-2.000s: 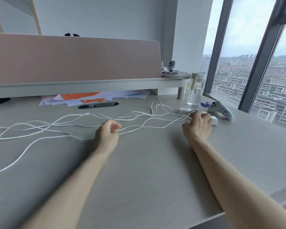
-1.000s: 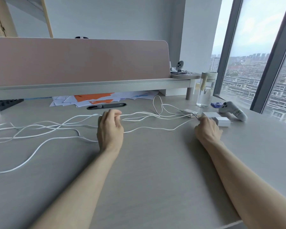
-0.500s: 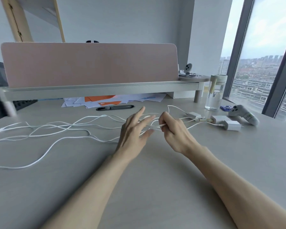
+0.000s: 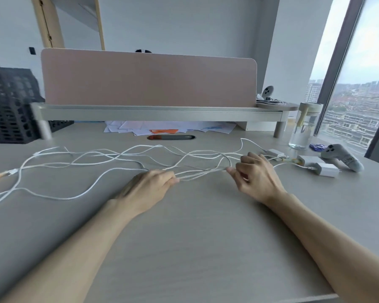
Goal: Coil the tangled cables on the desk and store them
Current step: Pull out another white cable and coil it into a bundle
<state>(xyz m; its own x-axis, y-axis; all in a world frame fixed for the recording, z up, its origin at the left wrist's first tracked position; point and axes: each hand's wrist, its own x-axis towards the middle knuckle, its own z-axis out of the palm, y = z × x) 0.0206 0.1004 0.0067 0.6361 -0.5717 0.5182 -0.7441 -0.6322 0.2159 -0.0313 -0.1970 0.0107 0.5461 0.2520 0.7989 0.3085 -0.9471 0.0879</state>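
Well, two hands (image 4: pixel 148 186) (image 4: pixel 255 176) (several cables (image 4: pixel 199 172))

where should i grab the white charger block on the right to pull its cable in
Take the white charger block across its two long flat sides, coming from above and a little from the near side. It lies flat on the desk, apart from the grey controller behind it, so the near side is open. Its cable leaves the left end toward the right hand; a pull on the body likely spares the plug joint.
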